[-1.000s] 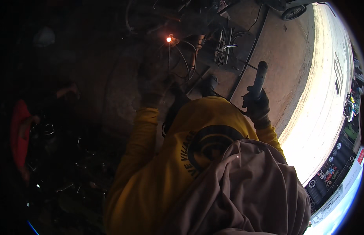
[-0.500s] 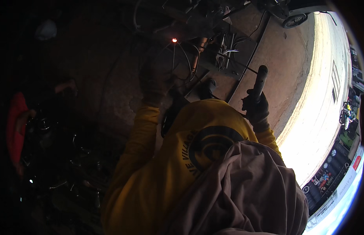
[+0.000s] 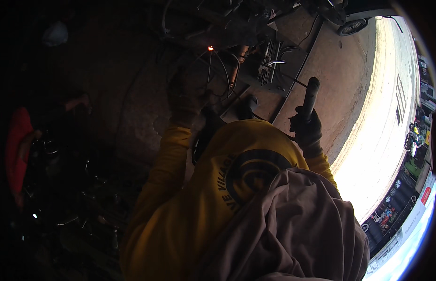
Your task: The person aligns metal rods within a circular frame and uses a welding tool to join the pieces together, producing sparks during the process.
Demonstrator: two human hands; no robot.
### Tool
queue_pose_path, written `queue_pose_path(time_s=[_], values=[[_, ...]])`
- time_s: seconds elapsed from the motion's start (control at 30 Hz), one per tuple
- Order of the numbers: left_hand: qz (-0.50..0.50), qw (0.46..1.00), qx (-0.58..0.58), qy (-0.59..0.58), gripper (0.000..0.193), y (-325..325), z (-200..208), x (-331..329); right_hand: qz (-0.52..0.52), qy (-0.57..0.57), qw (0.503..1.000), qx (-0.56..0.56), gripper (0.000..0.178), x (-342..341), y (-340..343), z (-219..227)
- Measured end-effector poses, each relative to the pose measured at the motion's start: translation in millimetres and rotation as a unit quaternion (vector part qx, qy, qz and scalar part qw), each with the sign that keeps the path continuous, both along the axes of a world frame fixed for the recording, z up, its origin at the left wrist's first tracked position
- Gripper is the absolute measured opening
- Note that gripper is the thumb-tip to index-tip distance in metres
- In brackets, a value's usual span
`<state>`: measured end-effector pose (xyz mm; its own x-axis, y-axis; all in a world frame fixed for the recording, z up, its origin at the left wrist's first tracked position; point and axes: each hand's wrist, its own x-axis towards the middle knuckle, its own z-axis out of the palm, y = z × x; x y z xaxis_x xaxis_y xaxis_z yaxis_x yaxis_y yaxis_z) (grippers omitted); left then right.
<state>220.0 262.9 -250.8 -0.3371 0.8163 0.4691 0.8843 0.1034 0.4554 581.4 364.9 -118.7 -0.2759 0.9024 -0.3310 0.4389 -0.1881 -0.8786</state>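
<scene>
My right hand, in a dark glove, is wrapped around the thick dark handle of what looks like a welding electrode holder. A thin rod sticks out from its upper end toward the metalwork. My left hand, also gloved, is raised at the left in deep shade. Its fingers are lost in the dark, so I cannot see whether anything is in them. Beyond the hands a small orange spot glows on a dark metal frame. An orange-brown tube stands beside it, with thin curved cables around.
A bundle of thin metal rods lies right of the tube. Shoes show on the brown floor below. A person in red is at the far left beside dark machinery. A wheel stands at upper right, near the sunlit ground.
Both hands hold nearly the same positions. The view has shifted very slightly, and the orange spot still glows. At the far left, the person in red has barely moved.
</scene>
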Motion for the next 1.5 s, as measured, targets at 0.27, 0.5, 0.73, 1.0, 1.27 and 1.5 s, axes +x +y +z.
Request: queue_pose_path(time_s=[0.27,0.5,0.73,1.0,1.27,1.5], values=[[0.125,0.971,-0.126,-0.162,0.1,8.3,-16.5,21.0,0.047,-0.04,0.995,0.076,0.037,3.6,1.9,-2.7],[0.144,0.975,-0.149,-0.084,0.1,3.0,18.5,21.0,0.037,-0.046,0.996,0.069,0.036,3.4,0.8,-0.6],[0.01,0.997,-0.077,-0.024,0.098,-3.9,16.3,3.6,-0.055,0.113,0.992,0.001,0.035,0.6,2.1,11.0],[-0.025,0.997,-0.035,-0.065,0.089,-3.6,15.7,0.2,-0.13,0.129,0.972,0.144,0.043,1.4,68.0,40.2],[0.034,0.999,-0.02,-0.036,0.105,-9.5,1.6,2.7,-0.153,0.191,0.948,0.205,0.028,-11.9,126.7,96.6],[0.027,0.997,-0.005,-0.074,0.106,-8.1,14.3,8.2,-0.057,0.108,0.927,0.355,0.028,-16.0,189.8,131.4]])
